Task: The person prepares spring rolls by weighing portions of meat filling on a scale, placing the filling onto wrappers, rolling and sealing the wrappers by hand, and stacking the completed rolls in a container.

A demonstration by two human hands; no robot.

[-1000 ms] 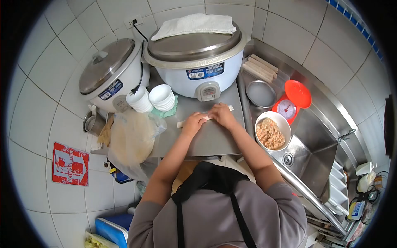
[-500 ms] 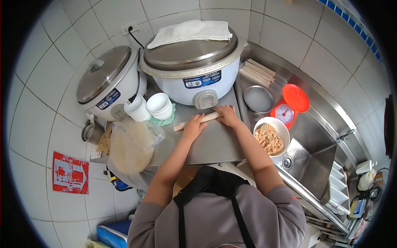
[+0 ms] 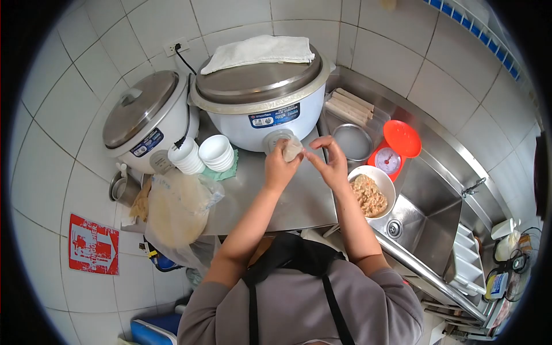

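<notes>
My left hand (image 3: pixel 281 168) is closed around an uncooked spring roll (image 3: pixel 292 149), raised above the steel counter. The pale wrapped roll points one end up toward me; much of its length is hidden by the hand. Close to the roll's right side is my right hand (image 3: pixel 332 165), thumb and index finger curved with a gap between them. Whether its fingertips touch the wrapper I cannot tell. Beside my right wrist stands a white bowl (image 3: pixel 391 192) of chunky orange-flecked filling (image 3: pixel 368 196). Several finished rolls (image 3: pixel 349 107) lie in a clear tray behind.
Two rice cookers (image 3: pixel 260 98) (image 3: pixel 144 115) line the wall. Stacked white bowls (image 3: pixel 217 150) stand on a green cloth. A plastic bag of round wrappers (image 3: pixel 179 201) sits front left. A metal pan (image 3: pixel 352 142), red scale (image 3: pixel 386 160) and sink (image 3: pixel 422 224) are at right.
Both hands have lifted off the counter. The spring roll, lying flat under them before, is now up in my left hand with an end toward me. My right hand has moved off it.
</notes>
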